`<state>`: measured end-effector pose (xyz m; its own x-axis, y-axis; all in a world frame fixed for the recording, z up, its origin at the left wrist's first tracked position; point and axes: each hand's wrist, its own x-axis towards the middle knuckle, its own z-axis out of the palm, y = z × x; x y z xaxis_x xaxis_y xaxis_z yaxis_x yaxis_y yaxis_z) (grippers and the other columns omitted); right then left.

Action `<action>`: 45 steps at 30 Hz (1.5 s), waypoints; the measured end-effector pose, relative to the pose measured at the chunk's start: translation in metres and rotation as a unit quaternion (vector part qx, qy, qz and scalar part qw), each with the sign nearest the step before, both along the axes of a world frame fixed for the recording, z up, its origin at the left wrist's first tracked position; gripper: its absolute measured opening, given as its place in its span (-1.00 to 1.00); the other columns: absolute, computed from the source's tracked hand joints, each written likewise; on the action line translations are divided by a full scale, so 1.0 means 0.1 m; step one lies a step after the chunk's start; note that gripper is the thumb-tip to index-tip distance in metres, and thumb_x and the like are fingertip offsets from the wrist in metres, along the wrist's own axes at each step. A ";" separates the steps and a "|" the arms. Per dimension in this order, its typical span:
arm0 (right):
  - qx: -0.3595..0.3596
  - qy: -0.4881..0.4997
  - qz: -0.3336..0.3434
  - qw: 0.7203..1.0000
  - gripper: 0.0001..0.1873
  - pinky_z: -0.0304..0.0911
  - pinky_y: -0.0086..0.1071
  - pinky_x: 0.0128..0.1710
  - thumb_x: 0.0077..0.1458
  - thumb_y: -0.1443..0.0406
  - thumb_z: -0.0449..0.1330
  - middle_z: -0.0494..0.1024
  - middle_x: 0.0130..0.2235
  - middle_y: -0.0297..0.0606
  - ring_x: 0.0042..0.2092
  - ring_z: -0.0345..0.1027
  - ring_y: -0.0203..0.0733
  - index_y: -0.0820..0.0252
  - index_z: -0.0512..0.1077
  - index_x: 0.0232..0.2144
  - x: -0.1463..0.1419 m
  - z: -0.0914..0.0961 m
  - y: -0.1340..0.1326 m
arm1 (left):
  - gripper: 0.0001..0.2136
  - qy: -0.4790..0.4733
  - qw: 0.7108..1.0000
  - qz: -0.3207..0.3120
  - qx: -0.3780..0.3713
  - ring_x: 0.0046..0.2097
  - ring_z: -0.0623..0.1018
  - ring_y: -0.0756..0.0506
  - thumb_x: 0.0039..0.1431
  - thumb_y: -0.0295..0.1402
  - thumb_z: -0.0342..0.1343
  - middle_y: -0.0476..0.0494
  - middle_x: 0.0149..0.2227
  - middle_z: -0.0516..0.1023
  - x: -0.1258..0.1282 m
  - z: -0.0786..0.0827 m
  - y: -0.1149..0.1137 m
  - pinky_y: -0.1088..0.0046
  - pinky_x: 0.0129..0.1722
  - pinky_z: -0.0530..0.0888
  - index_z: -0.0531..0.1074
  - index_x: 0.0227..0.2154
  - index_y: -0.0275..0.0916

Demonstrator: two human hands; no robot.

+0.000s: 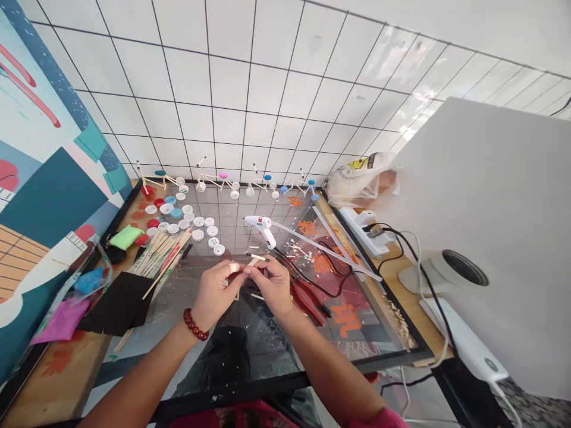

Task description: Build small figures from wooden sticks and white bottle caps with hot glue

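Observation:
My left hand (217, 292) and my right hand (270, 284) meet over the glass sheet (250, 351) at the table's middle. Both are closed in a pinch on a small piece made of thin wooden sticks (252, 262), with a pale cap-like part at my left fingertips. A red bead bracelet (195, 324) circles my left wrist. A white hot glue gun (263, 226) lies just beyond my hands, nozzle to the left. Red-handled pliers (307, 299) rest right of my right hand.
Several stick-and-cap figures (214, 180) stand along the tiled wall. Loose bottle caps (187, 220) and a bundle of wooden sticks (161, 252) lie at left, beside black card (118, 304). A power strip (363, 229), cables and a grey box (495, 238) fill the right.

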<state>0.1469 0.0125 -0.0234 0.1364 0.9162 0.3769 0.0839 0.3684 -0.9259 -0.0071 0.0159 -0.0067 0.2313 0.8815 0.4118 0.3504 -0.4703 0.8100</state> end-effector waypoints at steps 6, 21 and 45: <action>0.005 -0.010 0.039 0.999 -0.82 0.26 -0.39 -0.38 0.06 0.16 0.36 0.54 -0.40 -0.31 -0.39 0.36 -0.26 0.07 0.65 -0.28 -0.06 -0.01 -0.03 | -0.87 -0.025 1.000 -0.001 -0.013 -0.34 0.57 -0.03 0.24 -0.37 0.12 -0.09 -0.36 0.62 -0.03 -0.02 -0.03 0.53 -0.34 0.47 0.55 -0.37 -0.23; -0.045 0.082 0.082 0.992 -0.75 0.38 -0.25 -0.15 0.06 0.04 0.35 0.64 -0.32 -0.24 -0.25 0.48 -0.12 0.03 0.67 -0.33 -0.04 -0.07 -0.04 | -0.77 -0.115 0.984 -0.034 -0.129 -0.40 0.51 -0.04 0.17 -0.16 0.21 -0.06 -0.43 0.56 -0.01 -0.03 -0.12 0.50 -0.38 0.49 0.57 -0.41 -0.23; -0.092 0.171 0.109 0.975 -0.66 0.35 -0.33 -0.27 -0.11 -0.02 0.41 0.56 -0.45 -0.29 -0.38 0.37 -0.23 0.13 0.62 -0.51 -0.13 0.01 -0.04 | -0.75 -0.101 0.991 0.000 -0.091 -0.40 0.55 -0.07 0.14 -0.14 0.21 -0.08 -0.45 0.61 0.03 -0.12 -0.12 0.47 -0.40 0.50 0.58 -0.38 -0.24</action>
<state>0.1337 0.0086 -0.0229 0.0200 0.9851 0.1709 -0.3022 0.1689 -0.9381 -0.0045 0.0039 -0.0184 0.1602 0.9455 0.2834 0.1732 -0.3096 0.9350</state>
